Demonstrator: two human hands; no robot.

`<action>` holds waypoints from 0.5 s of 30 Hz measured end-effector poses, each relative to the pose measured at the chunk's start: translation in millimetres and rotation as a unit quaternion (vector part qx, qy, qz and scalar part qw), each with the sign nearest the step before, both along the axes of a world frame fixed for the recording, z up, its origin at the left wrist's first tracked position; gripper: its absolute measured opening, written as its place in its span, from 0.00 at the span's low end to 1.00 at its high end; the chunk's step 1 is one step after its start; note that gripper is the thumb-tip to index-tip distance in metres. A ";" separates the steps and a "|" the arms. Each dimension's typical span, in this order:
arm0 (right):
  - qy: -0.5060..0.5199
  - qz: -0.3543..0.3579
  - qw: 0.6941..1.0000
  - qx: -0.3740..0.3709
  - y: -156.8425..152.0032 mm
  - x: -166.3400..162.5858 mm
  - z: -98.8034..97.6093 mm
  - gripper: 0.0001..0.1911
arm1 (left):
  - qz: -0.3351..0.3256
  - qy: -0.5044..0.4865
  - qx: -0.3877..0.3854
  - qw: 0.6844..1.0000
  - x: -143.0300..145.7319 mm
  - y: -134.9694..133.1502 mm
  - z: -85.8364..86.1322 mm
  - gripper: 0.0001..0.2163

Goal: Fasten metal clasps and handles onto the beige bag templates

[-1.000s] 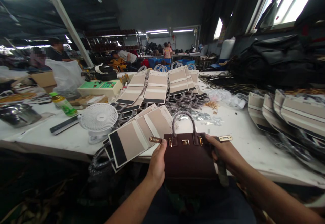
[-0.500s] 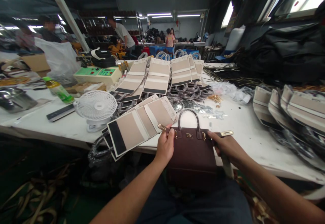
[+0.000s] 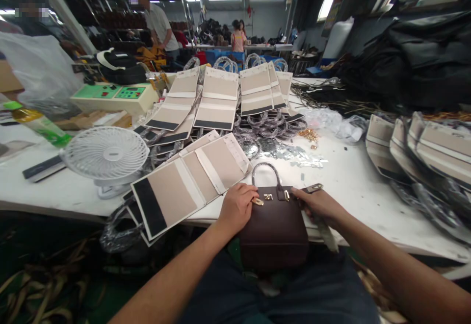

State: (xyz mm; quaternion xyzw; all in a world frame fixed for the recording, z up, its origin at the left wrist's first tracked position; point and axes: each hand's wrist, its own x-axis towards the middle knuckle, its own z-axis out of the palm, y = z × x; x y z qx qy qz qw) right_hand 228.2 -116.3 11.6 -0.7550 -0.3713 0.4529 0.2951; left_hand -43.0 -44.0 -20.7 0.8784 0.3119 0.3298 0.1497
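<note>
A small dark brown handbag (image 3: 274,228) with a loop handle and gold fittings stands on my lap at the table's front edge. My left hand (image 3: 237,206) is closed over its upper left corner, pinching a gold-tipped strap tab. My right hand (image 3: 318,205) grips the bag's upper right corner, where the other strap tab (image 3: 312,187) sticks out to the right. A beige strap hangs down below my right hand.
Beige and black bag panels (image 3: 184,186) lie fanned over the white table (image 3: 353,186), with more at the right (image 3: 434,152). A white desk fan (image 3: 105,155), a green control box (image 3: 110,96), a bottle (image 3: 37,123) and gold hardware (image 3: 309,135) are about. People stand at the back.
My left hand moved inward, bringing the left strap tab over the bag's front toward the clasp. The bag sank a little lower on my lap. My view tilted down and shifted.
</note>
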 end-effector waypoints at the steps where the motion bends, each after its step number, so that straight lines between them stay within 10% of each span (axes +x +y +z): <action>1: 0.003 -0.001 1.000 -0.001 0.3 1.6 1.3 0.29 | -0.016 0.028 0.006 0.999 -2.1 -0.5 1.4 0.14; 7: -0.007 -0.109 0.988 0.109 -14.6 14.3 15.3 0.25 | -0.041 0.119 0.014 0.992 -8.5 -2.7 10.7 0.14; 15: 0.183 -0.268 0.833 0.448 -38.1 -49.1 76.6 0.12 | -0.029 0.140 0.017 0.990 -4.4 -2.7 8.9 0.12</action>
